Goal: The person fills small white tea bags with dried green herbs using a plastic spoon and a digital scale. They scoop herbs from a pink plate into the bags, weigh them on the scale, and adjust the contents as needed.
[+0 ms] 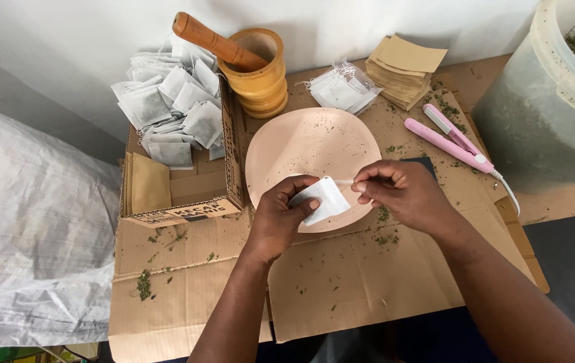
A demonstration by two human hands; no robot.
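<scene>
Left hand (280,218) is gripping a small white tea bag (323,199), thumb and fingers clamped on its lower edge. Right hand (401,191) is pinching the bag's thin white string (343,181) between thumb and forefinger, fingertips closed together on it, just right of the bag. Both hands are hovering over the near rim of a round pink plate (301,141) flecked with dried herb bits.

Beyond the left hand, a cardboard box (180,195) is holding a heap of filled tea bags (170,101). Past the plate, a wooden mortar (260,81) is standing with its pestle (217,44) leaning inside. Further right of it are lying a bundle of empty bags (341,89) and a stack of brown paper envelopes (405,70). Beyond the right hand, a pink sealing iron (452,141) is resting on flattened cardboard (341,282). To the far right, 1 translucent tub (543,107) is holding dried herbs.
</scene>
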